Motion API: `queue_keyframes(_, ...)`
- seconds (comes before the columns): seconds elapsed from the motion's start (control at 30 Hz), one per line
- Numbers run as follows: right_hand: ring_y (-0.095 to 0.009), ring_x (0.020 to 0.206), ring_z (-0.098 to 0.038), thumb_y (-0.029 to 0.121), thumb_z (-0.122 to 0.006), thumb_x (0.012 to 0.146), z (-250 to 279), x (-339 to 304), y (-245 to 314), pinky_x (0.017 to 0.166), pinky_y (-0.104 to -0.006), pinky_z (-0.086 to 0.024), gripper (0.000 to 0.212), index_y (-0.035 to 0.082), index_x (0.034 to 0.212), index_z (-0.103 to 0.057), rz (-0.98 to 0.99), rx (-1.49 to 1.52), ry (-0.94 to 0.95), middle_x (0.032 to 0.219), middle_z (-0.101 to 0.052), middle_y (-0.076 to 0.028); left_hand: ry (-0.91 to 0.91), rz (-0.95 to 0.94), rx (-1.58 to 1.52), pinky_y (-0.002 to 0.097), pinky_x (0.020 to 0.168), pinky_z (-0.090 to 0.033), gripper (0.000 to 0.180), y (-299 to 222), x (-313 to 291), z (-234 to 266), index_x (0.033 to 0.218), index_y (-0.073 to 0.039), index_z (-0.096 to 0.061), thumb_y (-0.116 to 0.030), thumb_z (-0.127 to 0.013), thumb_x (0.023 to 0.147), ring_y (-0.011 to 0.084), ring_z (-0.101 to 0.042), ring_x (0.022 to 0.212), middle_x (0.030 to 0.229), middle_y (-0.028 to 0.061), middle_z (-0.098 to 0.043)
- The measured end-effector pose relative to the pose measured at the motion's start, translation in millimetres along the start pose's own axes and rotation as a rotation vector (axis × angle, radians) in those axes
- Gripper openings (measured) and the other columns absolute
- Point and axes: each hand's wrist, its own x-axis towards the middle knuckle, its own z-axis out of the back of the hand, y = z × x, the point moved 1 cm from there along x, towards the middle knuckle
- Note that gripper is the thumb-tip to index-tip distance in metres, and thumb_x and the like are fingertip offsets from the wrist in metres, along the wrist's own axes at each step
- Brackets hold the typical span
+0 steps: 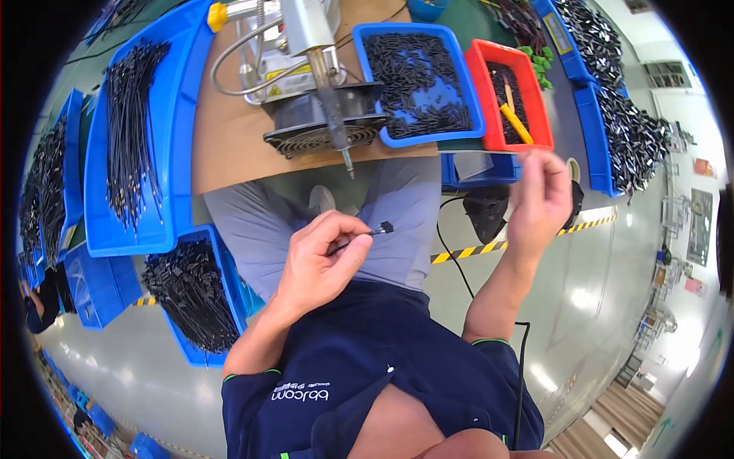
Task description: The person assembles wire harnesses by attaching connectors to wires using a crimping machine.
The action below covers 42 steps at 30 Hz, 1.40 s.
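My left hand (323, 258) is closed in front of my lap, gripping a thin black cable (336, 247) between thumb and fingers. A small black end piece (384, 228) sticks out past the fingertips. My right hand (541, 200) is raised at the right, by the near edge of the red bin (489, 92). Its thumb and fingers are pinched together; whatever may be between them is too small to make out. The red bin holds small dark parts and a yellow-handled tool (516, 124). Beside it stands a blue tray (382, 84) of short black tubes.
Ahead, a metal nozzle (336, 122) points down past a black fan (321, 122) at the bench edge (252, 172). Black cables lie in a long blue tray (172, 138) and a lower blue bin (222, 268) at left. Far right stand blue bins (596, 138) of black parts.
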Motion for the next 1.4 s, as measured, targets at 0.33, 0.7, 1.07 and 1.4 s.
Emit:
queue_keyframes(0.33,-0.008,0.092,-0.062,-0.005,-0.071,0.095,0.4,-16.7,-4.9,0.076,-0.0193,-0.048,0.019,-0.001,0.113,-0.077,0.006,-0.124,0.319,0.11,-0.069,-0.004,0.068,0.048,-0.113,0.0231,0.061,-0.04,0.01,13.6,1.3,2.9,0.096,-0.001,-0.063,-0.008,-0.069,0.101,0.0032,-0.048,0.07,0.085,-0.0015,-0.059)
queue_keyframes(0.7,0.002,0.059,-0.036,-0.002,-0.085,0.084,-52.5,-70.3,-19.8,0.052,-0.0194,-0.028,0.025,0.001,0.108,-0.078,0.001,0.041,0.753,0.108,-0.07,-0.004,0.105,0.042,-0.205,0.0236,0.062,-0.043,0.006,1.4,10.3,3.6,0.103,-0.001,-0.064,-0.007,-0.065,0.103,0.0042,-0.05,0.073,0.093,0.0015,-0.065)
queue_keyframes(1.07,0.001,0.063,-0.041,-0.002,-0.082,0.09,-58.9,-88.1,-33.8,0.056,-0.0187,-0.032,0.024,-0.003,0.113,-0.077,-0.238,0.175,0.642,0.103,-0.07,-0.003,-0.09,-0.149,0.244,0.0276,0.056,-0.048,0.015,-16.2,15.1,4.9,0.102,0.0,-0.073,-0.004,-0.08,0.089,0.0119,-0.057,0.064,0.09,0.0077,-0.067)
queue_keyframes(1.4,-0.001,0.074,-0.052,-0.006,-0.078,0.092,-61.5,-90.0,-31.9,0.061,-0.0171,-0.039,0.025,-0.003,0.117,-0.076,-0.21,0.206,0.613,0.11,-0.068,-0.006,-0.14,-0.24,0.208,0.0263,0.054,-0.045,0.014,-12.8,19.4,-1.3,0.096,0.0,-0.07,-0.005,-0.08,0.088,0.0132,-0.057,0.064,0.086,0.007,-0.065)
